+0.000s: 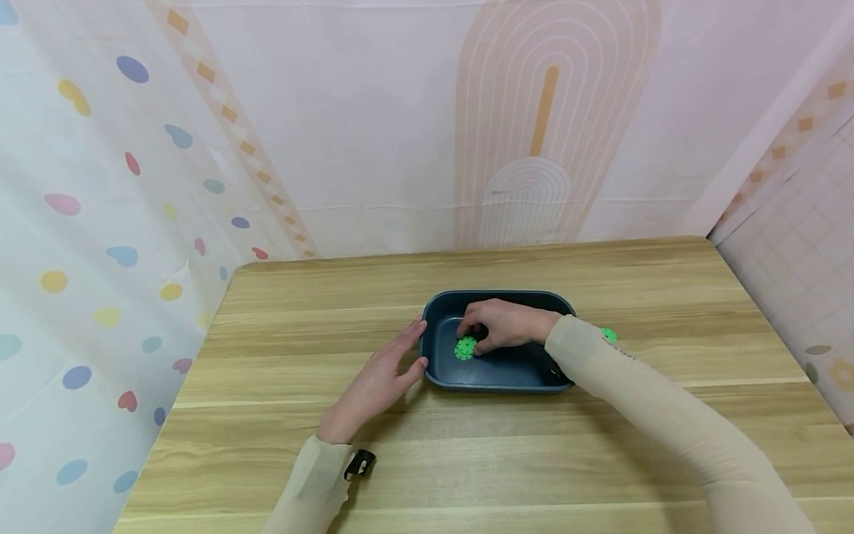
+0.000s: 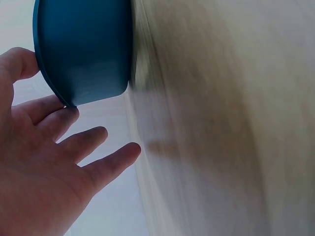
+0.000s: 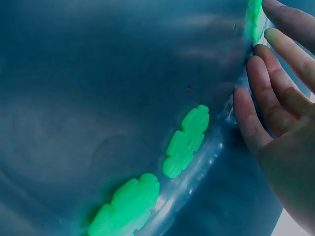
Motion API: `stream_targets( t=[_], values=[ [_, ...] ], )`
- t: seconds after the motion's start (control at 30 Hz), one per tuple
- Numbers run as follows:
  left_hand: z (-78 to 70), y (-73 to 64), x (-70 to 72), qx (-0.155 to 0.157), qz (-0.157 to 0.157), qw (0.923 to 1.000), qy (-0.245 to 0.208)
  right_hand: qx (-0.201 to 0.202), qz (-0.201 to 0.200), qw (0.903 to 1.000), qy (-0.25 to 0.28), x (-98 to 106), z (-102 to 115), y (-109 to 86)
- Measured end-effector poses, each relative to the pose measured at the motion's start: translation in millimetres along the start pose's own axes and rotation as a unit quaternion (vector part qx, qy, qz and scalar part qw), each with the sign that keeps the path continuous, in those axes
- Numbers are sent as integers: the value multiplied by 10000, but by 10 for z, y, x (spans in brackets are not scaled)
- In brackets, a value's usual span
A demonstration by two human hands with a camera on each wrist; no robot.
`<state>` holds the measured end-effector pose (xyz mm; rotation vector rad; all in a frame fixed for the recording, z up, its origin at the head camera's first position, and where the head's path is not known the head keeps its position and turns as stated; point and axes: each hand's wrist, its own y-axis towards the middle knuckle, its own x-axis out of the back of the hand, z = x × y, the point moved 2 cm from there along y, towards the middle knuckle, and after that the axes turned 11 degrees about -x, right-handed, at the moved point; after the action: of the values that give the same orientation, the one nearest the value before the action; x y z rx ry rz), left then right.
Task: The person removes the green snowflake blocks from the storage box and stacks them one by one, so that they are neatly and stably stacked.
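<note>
A dark blue rectangular tray (image 1: 497,387) rests on the wooden table. At its left end, my left hand (image 1: 376,378) touches the rim with thumb and fingertips, fingers fairly straight and spread. The left wrist view has this hand (image 2: 44,142) against the tray's outer wall (image 2: 86,54). My right hand (image 1: 510,324) reaches down inside the tray, thumb and index finger at the edges of a green snowflake disc (image 1: 464,348), seemingly pinching it. More green snowflake discs (image 3: 187,142) lie on the tray floor in the right wrist view, beside the right hand (image 3: 283,93).
Just right of the tray, another green disc (image 1: 608,334) lies on the wooden table (image 1: 507,460), partly hidden by the right sleeve. A patterned curtain (image 1: 373,133) hangs behind the table and along both sides. A black band (image 1: 360,464) sits at the left wrist.
</note>
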<state>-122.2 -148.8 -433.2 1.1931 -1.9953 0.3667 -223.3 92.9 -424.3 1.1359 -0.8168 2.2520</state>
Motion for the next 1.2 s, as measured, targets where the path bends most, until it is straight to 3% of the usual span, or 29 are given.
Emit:
stream_targets(
  t=[1.2],
  values=[
    [0,3,8,-19,-5,10000,-42,82,-72,9998,155,-2,4,-8]
  ],
)
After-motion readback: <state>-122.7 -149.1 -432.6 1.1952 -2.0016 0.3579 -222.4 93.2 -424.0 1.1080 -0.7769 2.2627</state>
